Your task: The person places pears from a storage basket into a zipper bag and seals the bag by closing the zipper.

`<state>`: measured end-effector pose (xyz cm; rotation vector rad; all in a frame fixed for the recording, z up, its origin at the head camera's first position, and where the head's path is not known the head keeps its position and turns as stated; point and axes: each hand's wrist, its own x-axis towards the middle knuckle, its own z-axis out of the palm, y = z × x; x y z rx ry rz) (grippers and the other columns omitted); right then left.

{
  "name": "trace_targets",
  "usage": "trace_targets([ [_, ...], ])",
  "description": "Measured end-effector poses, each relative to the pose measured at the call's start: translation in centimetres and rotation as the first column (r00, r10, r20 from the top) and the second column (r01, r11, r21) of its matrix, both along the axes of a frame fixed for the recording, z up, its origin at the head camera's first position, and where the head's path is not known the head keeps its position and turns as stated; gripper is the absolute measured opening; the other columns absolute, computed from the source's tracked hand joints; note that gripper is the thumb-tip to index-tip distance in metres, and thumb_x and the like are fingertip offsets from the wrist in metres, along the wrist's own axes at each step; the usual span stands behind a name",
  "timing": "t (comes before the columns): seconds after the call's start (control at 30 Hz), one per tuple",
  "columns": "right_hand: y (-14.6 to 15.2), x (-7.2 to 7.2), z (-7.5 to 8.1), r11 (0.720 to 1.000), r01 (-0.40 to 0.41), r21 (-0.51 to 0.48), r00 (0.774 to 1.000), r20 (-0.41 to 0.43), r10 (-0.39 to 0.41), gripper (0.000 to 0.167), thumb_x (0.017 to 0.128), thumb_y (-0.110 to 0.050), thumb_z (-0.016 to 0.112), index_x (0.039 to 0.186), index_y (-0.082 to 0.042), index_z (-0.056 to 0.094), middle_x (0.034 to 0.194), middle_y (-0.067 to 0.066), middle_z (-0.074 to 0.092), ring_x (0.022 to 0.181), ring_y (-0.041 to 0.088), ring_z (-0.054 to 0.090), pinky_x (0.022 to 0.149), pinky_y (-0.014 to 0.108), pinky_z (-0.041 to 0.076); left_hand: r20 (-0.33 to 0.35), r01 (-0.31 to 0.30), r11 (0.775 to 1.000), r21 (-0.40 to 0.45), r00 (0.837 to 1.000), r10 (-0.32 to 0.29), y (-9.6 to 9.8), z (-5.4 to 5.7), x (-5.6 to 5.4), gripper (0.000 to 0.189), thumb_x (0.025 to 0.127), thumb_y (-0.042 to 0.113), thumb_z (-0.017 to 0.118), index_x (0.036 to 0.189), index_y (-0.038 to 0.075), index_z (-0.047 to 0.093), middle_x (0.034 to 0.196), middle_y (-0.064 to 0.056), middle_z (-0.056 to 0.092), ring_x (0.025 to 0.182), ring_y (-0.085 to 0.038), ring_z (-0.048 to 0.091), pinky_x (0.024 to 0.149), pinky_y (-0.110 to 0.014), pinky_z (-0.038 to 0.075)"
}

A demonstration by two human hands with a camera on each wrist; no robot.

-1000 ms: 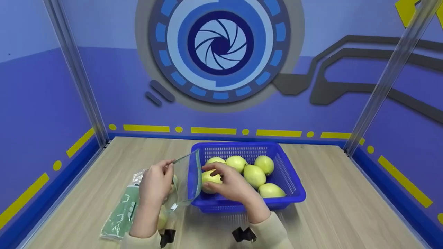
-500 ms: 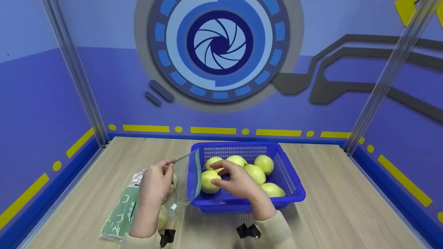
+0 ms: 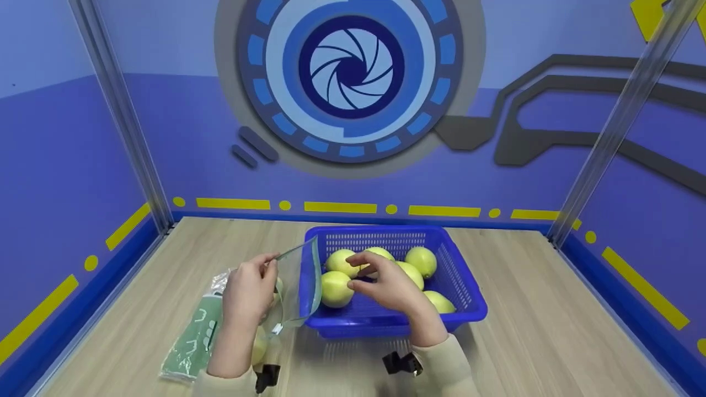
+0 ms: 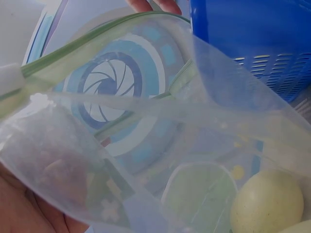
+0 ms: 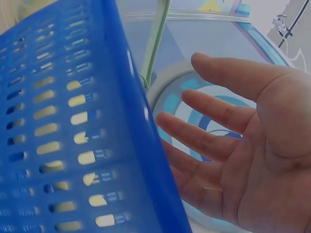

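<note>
My left hand (image 3: 248,295) pinches the upper edge of a clear zip bag (image 3: 295,292), holding its green-trimmed mouth spread toward the basket. A white slider (image 3: 277,329) sits at the mouth's lower corner. Pale yellow-green fruit (image 4: 267,201) lies inside the bag in the left wrist view. My right hand (image 3: 389,284) hovers over the blue perforated basket (image 3: 386,318), fingers loosely bent and thumb apart, with nothing between them. Just left of its fingertips is a yellow-green, pear-like fruit (image 3: 336,289). Several more such fruits share the basket, some partly hidden behind this hand.
A flat green-and-clear plastic packet (image 3: 193,342) lies on the wooden table (image 3: 529,309), partly under my left forearm. Blue printed panels (image 3: 353,187) close off the back and sides, with metal posts (image 3: 618,127) at the corners.
My right hand has drawn away to the right from the front-left fruit, which stays in the basket and shows more fully. My left hand and the bag hold almost still.
</note>
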<state>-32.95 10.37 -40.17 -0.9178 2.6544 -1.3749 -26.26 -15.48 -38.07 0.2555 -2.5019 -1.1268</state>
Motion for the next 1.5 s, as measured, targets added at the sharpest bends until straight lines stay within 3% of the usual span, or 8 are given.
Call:
trace_targets([
  [0.3,1.9,-0.6,0.2,0.998,0.06,0.012,0.997,0.038,-0.061,0.041,0.095,-0.02,0.074,0.133,-0.012,0.063,0.132,0.012,0.067,0.113,0.036,0.069,0.097,0.051,0.055,-0.005,0.009,1.0,0.006,1.0,-0.009,0.0,0.0,0.0,0.03,0.103,0.018,0.057,0.124,0.006,0.074,0.064,0.0,0.058,0.049,-0.011,0.049,0.049,-0.03,0.037],
  [0.7,4.8,-1.7,0.0,0.984,0.171,0.047,0.98,0.091,-0.175,0.046,0.092,-0.016,0.076,0.134,-0.004,0.062,0.13,0.02,0.067,0.115,0.039,0.067,0.1,0.052,0.054,0.01,0.018,0.999,0.027,1.0,-0.018,0.0,0.0,0.1,0.03,0.103,0.018,0.056,0.126,0.006,0.073,0.063,0.001,0.055,0.049,-0.011,0.049,0.048,-0.029,0.037],
  [1.0,6.5,-1.8,-0.1,0.956,0.262,0.132,0.957,0.094,-0.276,0.046,0.088,-0.017,0.08,0.128,-0.002,0.065,0.127,0.024,0.068,0.11,0.038,0.07,0.095,0.051,0.055,-0.018,0.026,1.0,0.004,0.999,-0.026,0.0,0.0,0.1,0.03,0.103,0.017,0.056,0.125,0.005,0.073,0.063,0.0,0.058,0.048,-0.01,0.048,0.049,-0.03,0.037],
  [1.23,7.9,-1.8,-0.2,0.925,0.322,0.204,0.932,0.104,-0.347,0.045,0.085,-0.016,0.08,0.125,0.0,0.067,0.125,0.025,0.068,0.117,0.041,0.066,0.096,0.051,0.054,-0.012,0.016,1.0,-0.002,1.0,-0.016,0.0,0.0,0.0,0.03,0.103,0.018,0.056,0.124,0.006,0.073,0.063,0.0,0.058,0.049,-0.01,0.048,0.049,-0.03,0.037],
  [1.5,8.8,-1.9,-0.4,0.906,0.314,0.285,0.927,0.115,-0.357,0.038,0.082,-0.015,0.083,0.114,0.0,0.069,0.113,0.023,0.071,0.104,0.034,0.068,0.091,0.051,0.054,0.01,0.022,1.0,0.02,1.0,-0.022,0.0,0.0,0.1,0.031,0.103,0.018,0.056,0.126,0.006,0.072,0.063,0.0,0.057,0.05,-0.011,0.05,0.049,-0.03,0.038],
])
